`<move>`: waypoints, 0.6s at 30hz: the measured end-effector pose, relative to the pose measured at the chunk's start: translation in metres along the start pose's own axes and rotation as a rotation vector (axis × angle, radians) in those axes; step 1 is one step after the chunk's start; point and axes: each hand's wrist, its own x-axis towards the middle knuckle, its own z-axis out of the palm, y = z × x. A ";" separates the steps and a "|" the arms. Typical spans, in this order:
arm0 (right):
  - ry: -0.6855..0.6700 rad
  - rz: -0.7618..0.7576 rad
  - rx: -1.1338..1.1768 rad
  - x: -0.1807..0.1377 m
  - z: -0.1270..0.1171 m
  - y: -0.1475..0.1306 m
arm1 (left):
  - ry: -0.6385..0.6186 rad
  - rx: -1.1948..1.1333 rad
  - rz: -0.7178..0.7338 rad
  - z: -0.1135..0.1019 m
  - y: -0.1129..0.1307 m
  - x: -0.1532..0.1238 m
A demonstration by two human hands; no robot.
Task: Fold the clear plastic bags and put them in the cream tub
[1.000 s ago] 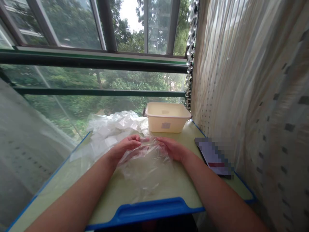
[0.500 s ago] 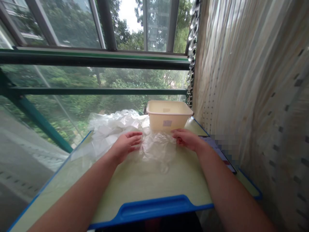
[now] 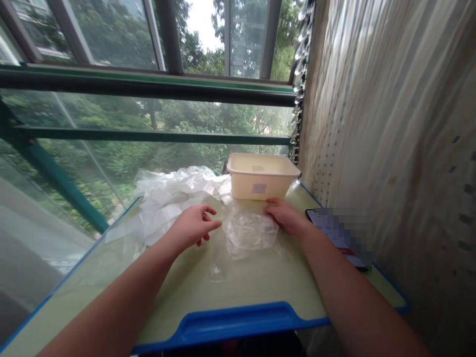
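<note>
On the table (image 3: 238, 282), the right hand (image 3: 286, 216) presses a clear bag (image 3: 250, 230) flat; the left hand (image 3: 193, 225) hovers half-open, empty.

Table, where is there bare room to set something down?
Bare table lies between the blue handle and the folded bag. The far left holds the bag pile; the tub fills the far edge, the phone the right.
</note>
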 end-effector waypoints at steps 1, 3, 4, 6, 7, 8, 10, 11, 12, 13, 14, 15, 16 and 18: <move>0.024 -0.017 -0.035 0.001 0.000 0.001 | 0.032 0.056 0.061 0.000 -0.002 0.001; 0.066 -0.048 -0.108 0.003 -0.002 0.001 | 0.107 0.143 0.200 0.003 -0.006 0.002; 0.084 -0.058 -0.147 0.003 -0.003 0.000 | 0.137 0.181 0.268 0.004 -0.006 0.001; 0.122 -0.083 -0.227 0.001 -0.005 -0.005 | 0.173 0.261 0.360 0.007 -0.005 0.000; 0.142 -0.107 -0.263 0.000 -0.006 -0.007 | 0.186 0.306 0.382 0.008 -0.004 -0.001; 0.172 -0.162 -0.317 -0.002 -0.007 -0.010 | 0.206 0.357 0.396 0.009 -0.003 -0.003; 0.248 -0.369 -0.603 -0.005 -0.008 -0.013 | 0.235 0.413 0.431 0.010 0.001 -0.006; 0.251 -0.419 -0.689 -0.007 -0.009 -0.014 | 0.244 0.413 0.451 0.010 0.004 -0.008; 0.239 -0.453 -0.757 -0.008 -0.008 -0.015 | 0.250 0.395 0.472 0.010 0.006 -0.010; 0.216 -0.467 -0.795 -0.009 -0.008 -0.015 | 0.250 0.361 0.492 0.010 0.010 -0.013; 0.190 -0.474 -0.818 -0.009 -0.007 -0.015 | 0.246 0.315 0.512 0.010 0.013 -0.017; 0.168 -0.480 -0.837 -0.009 -0.006 -0.014 | 0.236 0.256 0.529 0.010 0.017 -0.021; 0.151 -0.485 -0.852 -0.009 -0.005 -0.013 | 0.215 0.184 0.546 0.011 0.021 -0.024; 0.129 -0.485 -0.879 -0.009 -0.004 -0.012 | 0.164 0.046 0.580 0.012 0.027 -0.030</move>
